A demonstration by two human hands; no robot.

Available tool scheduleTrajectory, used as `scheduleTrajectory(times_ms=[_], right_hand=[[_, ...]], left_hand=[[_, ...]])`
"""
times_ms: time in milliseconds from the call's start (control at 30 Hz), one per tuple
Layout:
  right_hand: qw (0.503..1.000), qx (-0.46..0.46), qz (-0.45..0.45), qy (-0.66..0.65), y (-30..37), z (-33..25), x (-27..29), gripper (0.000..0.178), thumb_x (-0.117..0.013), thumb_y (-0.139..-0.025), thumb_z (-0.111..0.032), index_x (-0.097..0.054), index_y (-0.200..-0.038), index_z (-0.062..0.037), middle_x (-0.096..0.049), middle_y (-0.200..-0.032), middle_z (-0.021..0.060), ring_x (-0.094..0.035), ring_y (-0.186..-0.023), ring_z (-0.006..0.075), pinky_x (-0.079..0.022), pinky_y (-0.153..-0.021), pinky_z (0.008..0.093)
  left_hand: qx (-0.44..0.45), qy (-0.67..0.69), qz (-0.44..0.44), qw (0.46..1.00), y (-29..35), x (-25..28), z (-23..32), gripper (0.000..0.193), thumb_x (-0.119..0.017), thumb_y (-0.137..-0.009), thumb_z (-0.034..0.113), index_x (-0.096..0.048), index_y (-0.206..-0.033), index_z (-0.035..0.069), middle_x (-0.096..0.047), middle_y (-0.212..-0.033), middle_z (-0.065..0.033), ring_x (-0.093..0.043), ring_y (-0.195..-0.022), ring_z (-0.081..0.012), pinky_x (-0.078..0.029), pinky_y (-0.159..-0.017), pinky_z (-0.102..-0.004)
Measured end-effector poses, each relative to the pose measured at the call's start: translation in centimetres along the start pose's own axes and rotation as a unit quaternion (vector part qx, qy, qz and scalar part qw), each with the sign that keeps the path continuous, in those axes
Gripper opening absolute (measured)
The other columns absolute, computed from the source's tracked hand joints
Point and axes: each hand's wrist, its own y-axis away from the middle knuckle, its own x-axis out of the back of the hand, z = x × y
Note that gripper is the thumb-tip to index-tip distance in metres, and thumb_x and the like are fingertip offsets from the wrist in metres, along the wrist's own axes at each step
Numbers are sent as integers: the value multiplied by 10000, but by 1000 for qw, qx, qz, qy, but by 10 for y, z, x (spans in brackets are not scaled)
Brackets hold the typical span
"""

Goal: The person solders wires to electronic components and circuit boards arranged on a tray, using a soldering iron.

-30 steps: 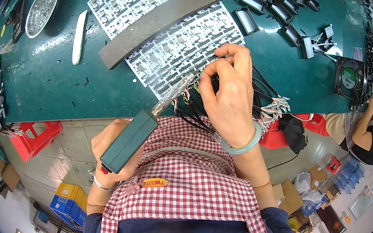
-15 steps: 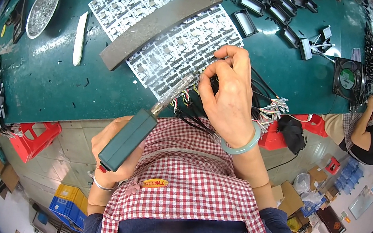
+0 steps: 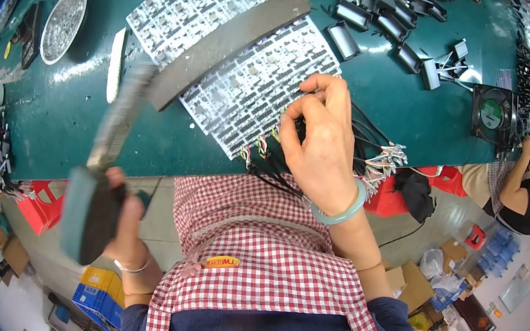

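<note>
My left hand (image 3: 126, 230), blurred by motion, is closed round the green handle of a soldering iron (image 3: 88, 212). The iron's long metal barrel points up toward the end of a dark bar, well away from my right hand. At the near right edge of a panel of white circuit boards (image 3: 248, 89), my right hand (image 3: 324, 143) is pinched; its fingers hide what is between them. Thin coloured wire ends (image 3: 254, 152) of black cables lie at the panel's edge beside that hand. More cables with stripped ends (image 3: 384, 160) stick out to its right.
A dark heavy bar (image 3: 235, 43) lies across the panel. To the left are a white stick (image 3: 115, 66) and a round metal dish (image 3: 63, 25). Several black housings (image 3: 393, 28) lie at the far right, near a small fan (image 3: 493, 115). A co-worker (image 3: 525, 192) sits at the right.
My left hand has swung the soldering iron left, away from the wires at my right hand. My right hand stays at the panel's edge, still pinched. The view has shifted slightly.
</note>
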Motion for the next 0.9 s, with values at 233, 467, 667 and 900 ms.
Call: scheduleTrajectory(times_ms=[233, 467, 667, 900], right_hand=[[999, -3, -18, -32, -2, -3, 7, 73, -642, -772, 36, -575, -796, 51, -524, -1080, 182, -555, -966, 360, -486, -816, 416], [996, 5, 90, 4, -62, 53, 66, 56, -639, -840, -22, -598, -876, -14, -589, -965, 145, -608, -811, 297, -485, -645, 362], [972, 198, 113, 53, -172, 78, 43, 53, -669, -815, -37, -635, -854, -44, -612, -952, 94, -602, -920, 313, -497, -786, 399], [942, 249, 19, 222, -207, 69, 9, 91, -709, -804, -86, -698, -891, -109, -620, -955, 30, -596, -967, 245, -493, -799, 412]], left_hand=[[8, -81, 154, 985, -106, 29, -4, 209, -682, -844, -40, -664, -1034, -125, -674, -1000, -134, -475, -580, -100, -376, -511, -246], [-20, 3, 137, 990, -76, 16, -15, 415, -668, -819, -80, -558, -1219, -104, -654, -1147, -223, -467, -567, -98, -339, -467, -215], [0, 22, 143, 990, -59, -3, -3, 405, -656, -820, -99, -545, -1209, -106, -662, -1147, -229, -478, -580, -98, -353, -469, -210], [-2, 42, 109, 993, -42, 10, -4, 450, -652, -832, -95, -539, -1267, -88, -666, -1155, -202, -486, -595, -80, -397, -509, -205]])
